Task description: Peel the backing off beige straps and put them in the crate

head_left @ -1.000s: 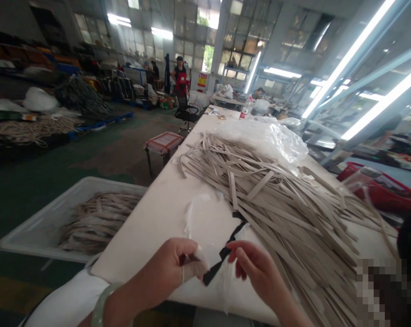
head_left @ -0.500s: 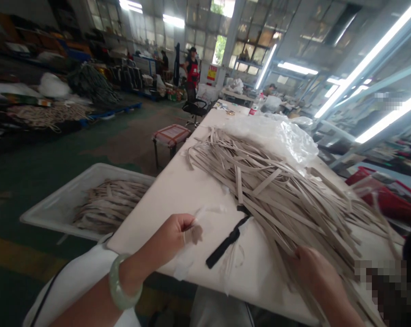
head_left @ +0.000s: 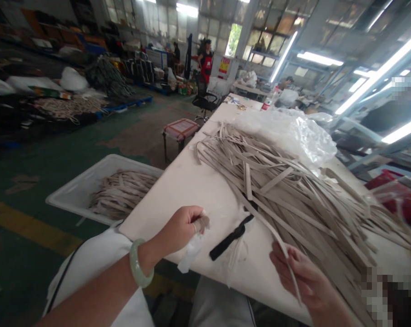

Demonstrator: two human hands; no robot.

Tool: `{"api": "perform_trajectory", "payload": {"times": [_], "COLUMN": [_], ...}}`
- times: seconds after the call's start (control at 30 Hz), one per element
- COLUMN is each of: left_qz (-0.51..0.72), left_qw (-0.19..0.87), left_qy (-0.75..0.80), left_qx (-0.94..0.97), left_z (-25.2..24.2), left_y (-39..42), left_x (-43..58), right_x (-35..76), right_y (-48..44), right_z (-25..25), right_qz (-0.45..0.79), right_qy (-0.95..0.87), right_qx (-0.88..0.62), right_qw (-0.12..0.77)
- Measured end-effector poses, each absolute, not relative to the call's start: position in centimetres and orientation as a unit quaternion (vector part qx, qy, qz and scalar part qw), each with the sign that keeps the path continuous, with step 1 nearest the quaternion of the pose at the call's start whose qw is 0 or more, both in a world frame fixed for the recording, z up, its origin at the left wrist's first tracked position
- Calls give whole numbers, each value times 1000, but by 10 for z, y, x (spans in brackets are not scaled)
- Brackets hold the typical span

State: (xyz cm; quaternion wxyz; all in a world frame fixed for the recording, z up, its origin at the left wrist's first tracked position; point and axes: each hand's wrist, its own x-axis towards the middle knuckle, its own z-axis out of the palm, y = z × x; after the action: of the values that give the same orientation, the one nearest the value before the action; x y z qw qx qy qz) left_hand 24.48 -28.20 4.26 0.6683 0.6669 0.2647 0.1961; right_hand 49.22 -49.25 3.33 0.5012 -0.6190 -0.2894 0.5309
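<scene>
A large pile of flat beige strips (head_left: pixel 280 181) lies along the white table (head_left: pixel 178 186). My right hand (head_left: pixel 297 272) is closed on one beige strip (head_left: pixel 272 229), whose free end hangs past the fingers. Over the near left part of the table, my left hand (head_left: pixel 185 229) is pinched, with a thin whitish scrap (head_left: pixel 192 250) hanging below its fingers. Between the hands lies a black strap (head_left: pixel 230 238), with thin pale threads beside it.
Clear plastic sheeting (head_left: pixel 294 131) and a bottle (head_left: pixel 268 101) are on the table's far part. A white bin (head_left: pixel 69 190) of strips stands at the left, beyond it a stool (head_left: pixel 181 129). A person in a red apron (head_left: pixel 207 63) stands far back.
My right hand has lifted from the pile with a strip in it and turned its palm up. The view has shifted slightly; my left hand stays pinched.
</scene>
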Motion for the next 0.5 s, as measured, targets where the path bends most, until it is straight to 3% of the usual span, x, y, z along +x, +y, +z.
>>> {"api": "perform_trajectory", "payload": {"times": [0.07,0.2,0.33,0.5], "left_qz": [192,185,154,143], "left_qw": [645,639,684,703], "left_qy": [262,250,244,240], "left_qx": [692,703,670,654], "left_z": [43,48,56,58], "left_y": [-283,-284,-284,-282], "left_x": [244,242,241,243], "right_x": [463,432,426,421], "right_y": [-462,-402,-376,-375], "right_z": [38,57,68,55], "right_qz": [552,400,326,346], "right_qy": [-287,-375,-441,-438], "right_qx": [-513,-475,-435,-430], "right_qw": [591,688,715,710]}}
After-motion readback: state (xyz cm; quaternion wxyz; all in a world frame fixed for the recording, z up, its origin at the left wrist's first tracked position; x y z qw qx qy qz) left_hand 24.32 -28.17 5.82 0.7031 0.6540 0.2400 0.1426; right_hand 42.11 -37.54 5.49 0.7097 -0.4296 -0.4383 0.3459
